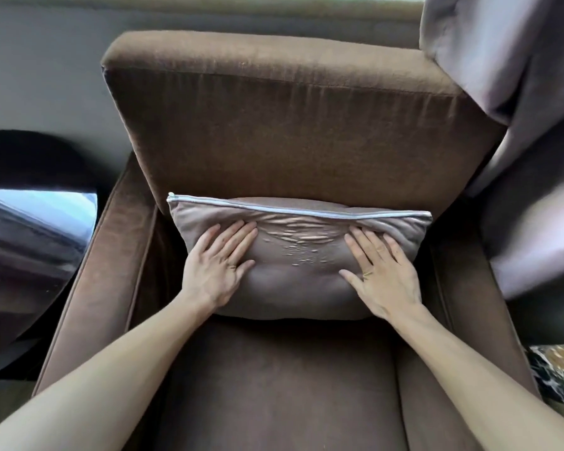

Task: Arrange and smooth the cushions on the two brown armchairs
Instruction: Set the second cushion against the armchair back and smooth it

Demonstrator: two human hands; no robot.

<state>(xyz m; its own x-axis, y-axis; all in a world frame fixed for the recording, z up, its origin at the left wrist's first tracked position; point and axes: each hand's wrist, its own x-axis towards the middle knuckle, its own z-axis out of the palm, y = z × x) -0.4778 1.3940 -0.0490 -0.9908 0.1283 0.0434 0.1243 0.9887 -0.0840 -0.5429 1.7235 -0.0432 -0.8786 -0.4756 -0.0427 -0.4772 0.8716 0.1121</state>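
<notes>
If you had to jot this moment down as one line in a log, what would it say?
left hand flat on cushion | right hand flat on cushion | cushion leaning against armchair back, zipper up | centre wrinkled

The scene is rather dim, with soft daylight that seems to come from the upper part of the frame, where a pale band is seen above the backrest [274,125] of the brown armchair. The top of the backrest and the grey curtain [518,92] at the upper right catch this light. The seat [274,385] is darker, and a deep shadow lies under the cushion [300,281]. The glossy surface [30,222] at the left edge shows a bluish reflection. The wide lens bends the lines at the edges, and the left and right borders are blurred; the centre is sharp.
</notes>
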